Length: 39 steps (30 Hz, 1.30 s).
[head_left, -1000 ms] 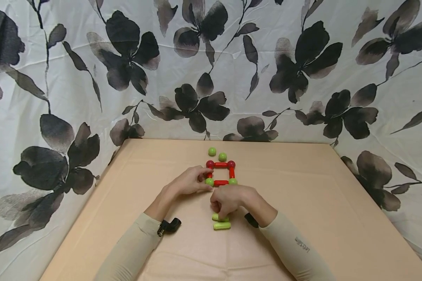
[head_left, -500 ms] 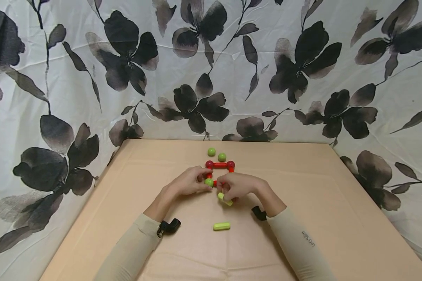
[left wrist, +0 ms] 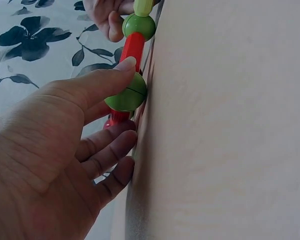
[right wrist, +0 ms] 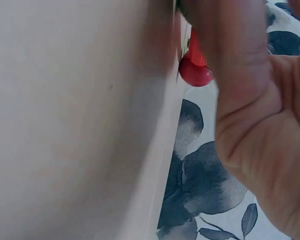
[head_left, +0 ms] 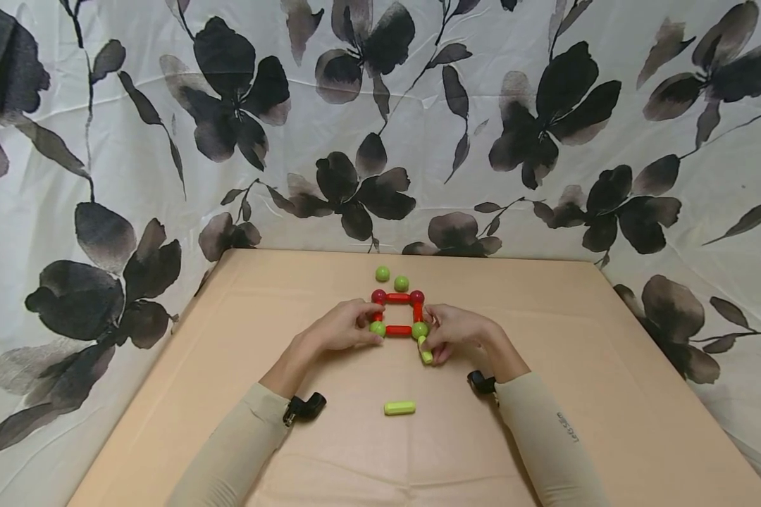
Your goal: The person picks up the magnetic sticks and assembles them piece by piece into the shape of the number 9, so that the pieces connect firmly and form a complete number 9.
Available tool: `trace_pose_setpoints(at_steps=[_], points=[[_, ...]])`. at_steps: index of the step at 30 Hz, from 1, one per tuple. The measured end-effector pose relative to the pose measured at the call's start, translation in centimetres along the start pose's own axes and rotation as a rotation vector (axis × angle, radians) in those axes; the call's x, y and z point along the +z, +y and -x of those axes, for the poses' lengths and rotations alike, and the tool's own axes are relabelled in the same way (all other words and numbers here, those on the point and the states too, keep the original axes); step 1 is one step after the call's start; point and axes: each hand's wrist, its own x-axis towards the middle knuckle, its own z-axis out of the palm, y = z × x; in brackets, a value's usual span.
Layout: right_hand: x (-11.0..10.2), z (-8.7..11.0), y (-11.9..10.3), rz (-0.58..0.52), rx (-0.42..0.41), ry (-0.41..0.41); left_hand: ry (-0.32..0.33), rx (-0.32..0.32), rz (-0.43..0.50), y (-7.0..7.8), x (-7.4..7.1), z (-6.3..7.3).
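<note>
Red rods (head_left: pixel 399 331) and balls form a square on the table, with two dark red balls (head_left: pixel 379 296) at its far corners and two green balls at its near ones. My left hand (head_left: pixel 344 326) pinches the near-left green ball (left wrist: pixel 127 95), thumb across it and index finger behind. Between thumb and fingers, my right hand (head_left: pixel 461 331) pinches a yellow-green rod (head_left: pixel 425 351), its far end right at the near-right green ball (head_left: pixel 420 329). In the right wrist view my hand hides the rod; a red ball (right wrist: pixel 196 73) shows past it.
Two loose green balls (head_left: pixel 401 283) lie just beyond the square. Another yellow-green rod (head_left: pixel 399 408) lies nearer me on the tan-covered table (head_left: pixel 545 338). A white cloth with dark flowers (head_left: pixel 456 127) hangs behind the table.
My right hand has picked up one of the two yellow-green rods and carried it forward to the square's near-right green ball. My left hand has kept its place.
</note>
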Motion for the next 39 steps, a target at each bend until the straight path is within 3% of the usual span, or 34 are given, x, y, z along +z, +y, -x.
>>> trace_pose_setpoints(at_steps=[39], points=[[-0.31,-0.31,0.53,-0.012,-0.018,-0.027,0.001,-0.006,0.000,0.01,0.20,-0.04]])
